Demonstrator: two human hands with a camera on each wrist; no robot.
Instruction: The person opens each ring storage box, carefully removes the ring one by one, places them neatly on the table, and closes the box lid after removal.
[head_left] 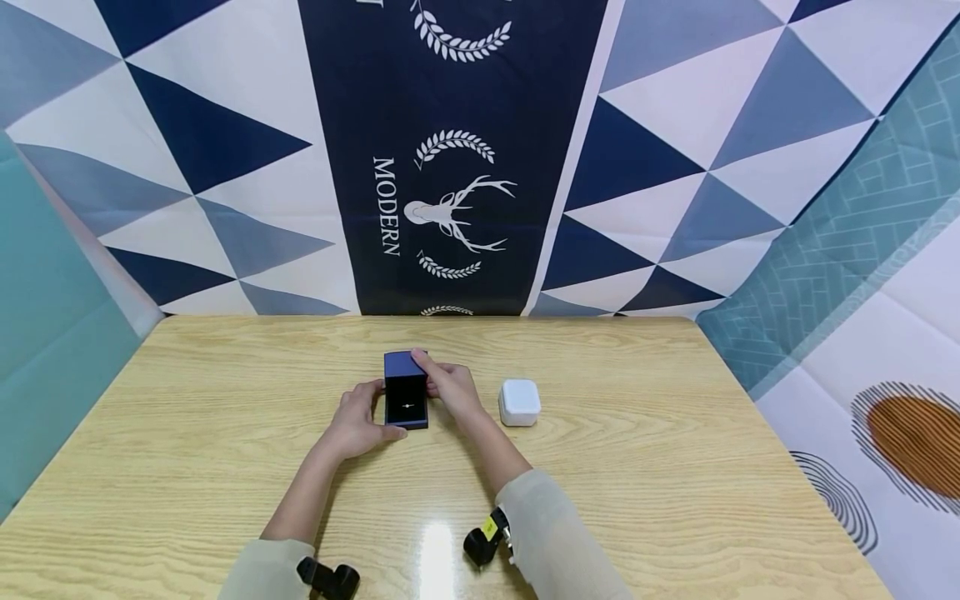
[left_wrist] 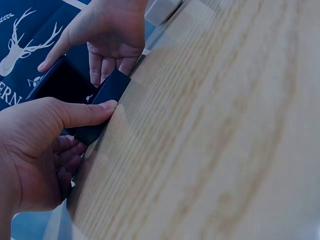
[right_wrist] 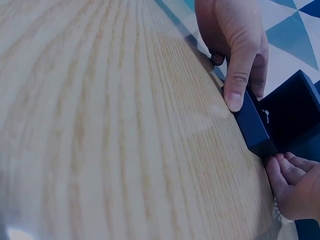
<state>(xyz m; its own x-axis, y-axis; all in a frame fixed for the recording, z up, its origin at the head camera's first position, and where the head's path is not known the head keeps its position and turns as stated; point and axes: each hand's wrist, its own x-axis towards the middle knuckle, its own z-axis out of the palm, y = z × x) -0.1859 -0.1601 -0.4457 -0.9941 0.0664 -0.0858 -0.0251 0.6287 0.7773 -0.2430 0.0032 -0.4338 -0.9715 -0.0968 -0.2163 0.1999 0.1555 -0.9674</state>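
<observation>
A dark blue ring box [head_left: 406, 422] stands on the table with its lid [head_left: 398, 364] raised. Inside, a small ring [head_left: 407, 406] sits in the black lining. My left hand [head_left: 356, 422] grips the base from the left, its thumb along the front face, as the left wrist view shows too. From the right, my right hand [head_left: 455, 389] holds the box, thumb laid over the raised lid and the other fingers against the right side. In the right wrist view the box [right_wrist: 254, 127] appears between both hands, ring facing outward.
A white rounded cube-shaped case [head_left: 519, 402] stands to the right of my right hand. The wooden table [head_left: 637, 492] ends at a patterned cloth backdrop [head_left: 450, 275]. Black wrist cameras are strapped near both sleeves.
</observation>
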